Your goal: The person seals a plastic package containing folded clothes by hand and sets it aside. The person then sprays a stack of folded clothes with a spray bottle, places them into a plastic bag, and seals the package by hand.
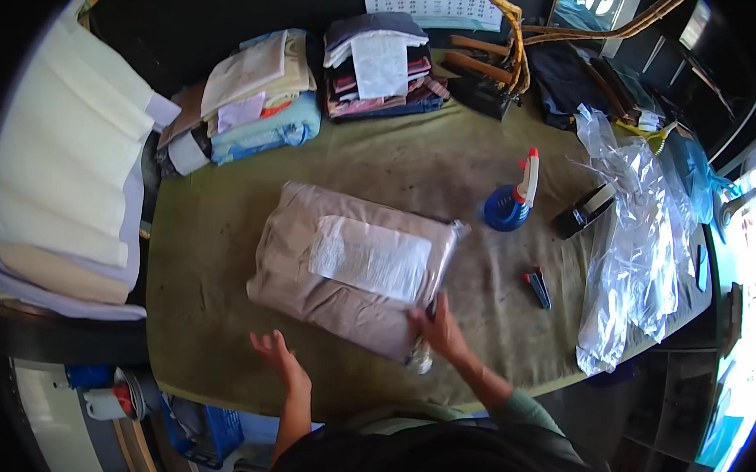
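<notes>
One package (332, 300), flat on the counter (207, 312)! Left hand (284, 361) open, just off its near edge; right hand (444, 333) at its near-right corner, grip unclear, likely steadying; stapler (538, 289) to its right, presumably for reach.

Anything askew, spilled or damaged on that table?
No clear spill shows. The cover looks wrinkled and darkly blotched, perhaps old staining. The clear plastic lies crumpled along the right side, untidy. The package sits at an angle, but looks intact.
</notes>
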Available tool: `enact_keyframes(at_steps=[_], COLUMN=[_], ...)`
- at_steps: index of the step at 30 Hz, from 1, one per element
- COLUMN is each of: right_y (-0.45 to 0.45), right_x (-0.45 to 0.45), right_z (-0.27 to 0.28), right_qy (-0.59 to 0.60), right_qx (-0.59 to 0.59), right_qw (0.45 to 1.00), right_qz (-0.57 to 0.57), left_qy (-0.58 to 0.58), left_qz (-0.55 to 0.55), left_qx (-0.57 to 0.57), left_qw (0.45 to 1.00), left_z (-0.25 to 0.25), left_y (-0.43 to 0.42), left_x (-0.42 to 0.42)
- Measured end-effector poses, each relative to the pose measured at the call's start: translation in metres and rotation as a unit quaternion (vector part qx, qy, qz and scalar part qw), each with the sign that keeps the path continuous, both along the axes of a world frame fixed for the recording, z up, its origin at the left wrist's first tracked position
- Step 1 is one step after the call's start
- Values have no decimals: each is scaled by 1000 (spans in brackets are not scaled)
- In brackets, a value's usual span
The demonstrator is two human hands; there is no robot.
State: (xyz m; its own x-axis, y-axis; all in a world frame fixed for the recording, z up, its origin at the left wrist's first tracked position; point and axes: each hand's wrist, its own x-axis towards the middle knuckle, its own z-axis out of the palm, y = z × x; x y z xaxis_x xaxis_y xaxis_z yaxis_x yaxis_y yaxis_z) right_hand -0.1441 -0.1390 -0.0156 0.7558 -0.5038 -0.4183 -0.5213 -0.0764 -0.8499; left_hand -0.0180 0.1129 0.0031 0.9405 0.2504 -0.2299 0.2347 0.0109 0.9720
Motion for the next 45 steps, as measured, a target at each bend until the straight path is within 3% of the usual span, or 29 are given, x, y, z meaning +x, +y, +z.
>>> enact_keyframes(at_steps=[1, 2, 5, 7, 9, 11, 14, 16, 19, 22, 23, 25, 28, 31, 36, 42, 43, 45], right_y=[20, 32, 21, -6, -31, -48, -44, -43, -43, -35, -27, -8, 25, 58, 60, -2, -18, -45], right_x=[-28, -50, -74, -45, -2, 37, 77, 80, 72, 58, 49, 27, -29, -91, -198, -340, -370, -408], right_z=[16, 23, 29, 75, 94, 100, 44, 3, 2, 24, 27, 27, 7, 23, 54, 84, 122, 132], right_qy=[15, 29, -31, -119, -254, -244, -96, -71, -77, -10, -17, -62, -177, -64, -144, -270, -281, -302], right_qx=[55, 109, 116, -18, -190, -296, -384, -332, -201, -114, -83, -19, 112, 131, 143, 128, 131, 68], right_qw=[998, 992, 983, 991, 948, 923, 917, 940, 976, 993, 996, 998, 978, 989, 979, 953, 950, 948], right_qz=[31, 61, 141, 58, -19, -16, -38, 20, 26, 35, 32, 23, 21, -28, -5, -44, -43, -73], left_qy=[90, 122, 137, 181, 174, 119, 7, -94, -113, 100, 159, 251, 234, 238, 220, 193, 191, 186], left_qz=[22, -29, -84, -150, -206, -246, -207, -172, -181, -204, -264, -287, -365, -363, -391, -475, -491, -524], left_qx=[-146, -209, -196, -221, -210, -161, 20, 150, 144, 16, -99, -190, -136, -71, -37, -30, -33, -44], left_qw=[985, 970, 967, 946, 940, 948, 978, 969, 966, 974, 946, 905, 891, 898, 893, 858, 849, 830], left_z=[-1, -23, -11, -8, -17, -39, -33, -48, -46, -20, -16, -18, 10, 2, 35, 79, 87, 101], left_y=[5, 23, 17, 16, 13, 8, -15, -23, -21, -8, 6, 21, 35, 68, 21, -65, -73, -94], left_x=[-8, -10, -13, -5, 7, 26, 18, 14, 12, 30, 43, 55, 33, -6, -103, -214, -231, -260])
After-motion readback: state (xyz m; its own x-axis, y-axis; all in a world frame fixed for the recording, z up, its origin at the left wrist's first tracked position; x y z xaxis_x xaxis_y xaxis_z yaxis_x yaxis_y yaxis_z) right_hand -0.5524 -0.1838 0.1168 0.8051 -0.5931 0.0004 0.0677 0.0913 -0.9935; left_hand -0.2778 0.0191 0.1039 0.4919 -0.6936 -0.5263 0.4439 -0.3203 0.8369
